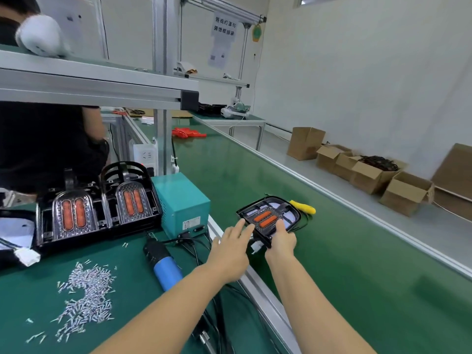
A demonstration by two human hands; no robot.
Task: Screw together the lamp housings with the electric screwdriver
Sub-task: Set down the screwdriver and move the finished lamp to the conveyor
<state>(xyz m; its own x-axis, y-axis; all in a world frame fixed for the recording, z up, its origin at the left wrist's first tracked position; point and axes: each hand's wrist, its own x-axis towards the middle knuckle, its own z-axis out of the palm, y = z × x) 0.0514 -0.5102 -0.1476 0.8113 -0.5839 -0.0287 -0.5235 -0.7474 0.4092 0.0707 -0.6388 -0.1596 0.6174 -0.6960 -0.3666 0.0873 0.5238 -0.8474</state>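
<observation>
Lamp housing (268, 221) on belt; right hand (281, 241) grips it; left hand (231, 249) touches.

Two bare forearms come in from the bottom of the frame, one from the lower centre, the other from the lower right. No sleeve, glove, watch or band shows on either as far as the frame's lower edge. The left hand (229, 254) and the right hand (281, 242) are bare too, with no rings visible. The nails look short and unpainted, though blur hides finer detail.
</observation>
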